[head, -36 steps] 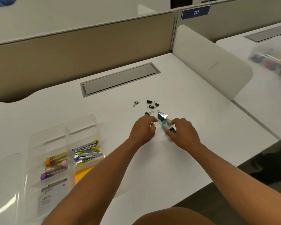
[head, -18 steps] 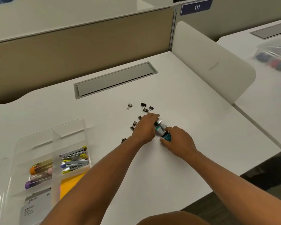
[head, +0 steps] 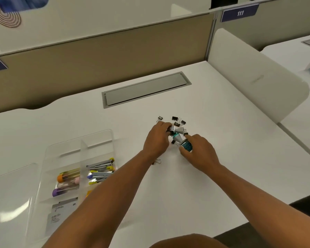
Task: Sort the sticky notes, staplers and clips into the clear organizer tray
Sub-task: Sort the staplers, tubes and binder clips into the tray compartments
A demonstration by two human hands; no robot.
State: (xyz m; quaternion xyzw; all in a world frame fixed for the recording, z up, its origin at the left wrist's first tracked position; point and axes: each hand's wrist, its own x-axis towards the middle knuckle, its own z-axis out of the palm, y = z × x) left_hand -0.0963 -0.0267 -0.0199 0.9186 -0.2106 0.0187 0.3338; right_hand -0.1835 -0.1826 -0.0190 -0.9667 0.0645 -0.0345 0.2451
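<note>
Several small black binder clips [head: 175, 120] lie on the white desk beyond my hands. My left hand [head: 157, 139] has its fingers curled round a large silver binder clip [head: 177, 130]. My right hand [head: 200, 153] pinches a teal patterned binder clip [head: 186, 145]; a teal and silver clip [head: 177, 137] lies between my hands. One more small clip [head: 157, 161] peeks out by my left forearm. At the left stands the clear organizer tray [head: 97, 138], which holds staplers [head: 100, 170], capped tubes [head: 66, 178], grey packets [head: 59, 213] and an orange pad partly hidden by my arm.
A grey cable hatch [head: 145, 89] is set into the desk behind the clips. A white rounded divider [head: 254, 74] bounds the desk on the right, a beige partition at the back. A clear lid [head: 9, 187] lies left of the tray.
Both hands have drawn the large clips closer together and slid slightly towards the black clips. My left hand has taken the silver clip.
</note>
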